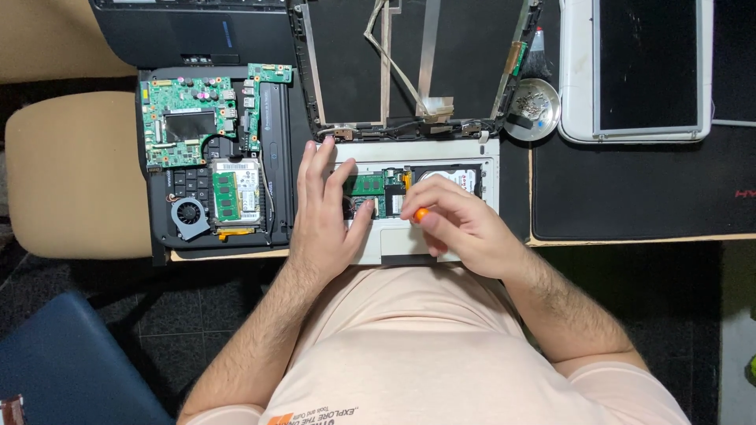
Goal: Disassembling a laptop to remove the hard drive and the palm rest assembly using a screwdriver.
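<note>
At the surface's near edge, the left hand [324,216] rests open on an opened white laptop [409,201] while the right hand [457,224] fingers pinch an orange-handled screwdriver [422,214].

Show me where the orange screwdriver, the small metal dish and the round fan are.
orange screwdriver [421,213], head view, on its orange handle between the right-hand fingers.
small metal dish [544,126], head view, on its bare rim.
round fan [189,212], head view, on its hub.

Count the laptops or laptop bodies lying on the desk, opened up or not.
3: a black one at left with its boards exposed, a white one under both hands, and a white one at upper right. Others may lie out of view.
</note>
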